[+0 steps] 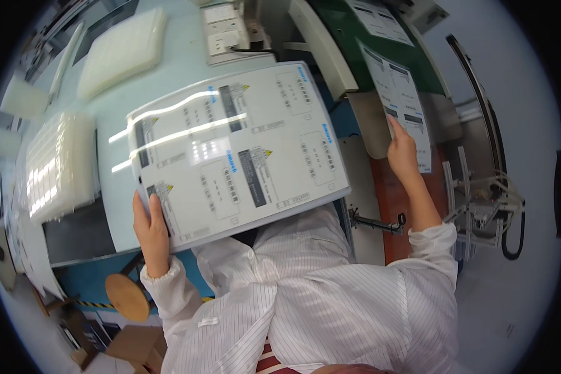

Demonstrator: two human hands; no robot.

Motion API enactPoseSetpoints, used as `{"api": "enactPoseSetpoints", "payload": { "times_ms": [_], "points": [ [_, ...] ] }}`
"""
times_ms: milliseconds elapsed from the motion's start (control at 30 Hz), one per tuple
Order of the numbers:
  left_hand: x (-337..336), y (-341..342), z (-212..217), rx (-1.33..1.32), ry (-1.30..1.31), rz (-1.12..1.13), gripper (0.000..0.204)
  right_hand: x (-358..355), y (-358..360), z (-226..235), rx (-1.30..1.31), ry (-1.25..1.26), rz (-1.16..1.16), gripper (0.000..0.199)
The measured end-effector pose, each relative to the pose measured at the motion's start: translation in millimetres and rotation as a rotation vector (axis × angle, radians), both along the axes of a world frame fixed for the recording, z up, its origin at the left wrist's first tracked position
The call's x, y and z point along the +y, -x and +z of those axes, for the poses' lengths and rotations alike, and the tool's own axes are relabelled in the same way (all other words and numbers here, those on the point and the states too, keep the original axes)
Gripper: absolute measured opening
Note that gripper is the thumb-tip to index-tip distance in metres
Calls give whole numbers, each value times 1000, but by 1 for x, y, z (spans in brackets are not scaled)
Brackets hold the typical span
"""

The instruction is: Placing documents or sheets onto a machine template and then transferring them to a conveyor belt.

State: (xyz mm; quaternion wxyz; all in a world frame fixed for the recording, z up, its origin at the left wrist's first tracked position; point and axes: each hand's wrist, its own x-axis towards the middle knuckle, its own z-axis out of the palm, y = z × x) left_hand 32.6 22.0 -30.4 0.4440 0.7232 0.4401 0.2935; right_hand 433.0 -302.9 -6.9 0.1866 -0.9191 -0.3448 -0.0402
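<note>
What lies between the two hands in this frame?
In the head view, the left hand grips a large glossy label sheet, which spans most of the stretch; beyond its right edge, a beige surface lies before the right hand, which touches a smaller sheet.

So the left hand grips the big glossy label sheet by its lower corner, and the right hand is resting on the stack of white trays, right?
Not quite. In the head view the left hand does grip the big glossy label sheet by its lower corner, but the right hand touches a smaller printed sheet lying by the green belt. The stack of white trays sits untouched on the left.
</note>
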Motion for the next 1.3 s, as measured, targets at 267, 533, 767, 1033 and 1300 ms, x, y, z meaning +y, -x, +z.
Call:
{"api": "enactPoseSetpoints", "payload": {
  "times_ms": [267,533,767,1033,1300],
  "points": [
    [-6,6,5,-92,-123,137,39,58,111,56,-186,-271,770,45],
    [0,29,19,-468,432,182,35,58,141,32,-169,-25,1049,31],
    [32,28,35,-309,236,56,22,57,152,36,-296,-23,981,32],
    [57,0,12,-77,2,50,18,62,162,15,-216,-30,900,35],
    [58,0,1,-30,-71,60,21,60,160,9,-169,-20,903,37]
  ]
}}
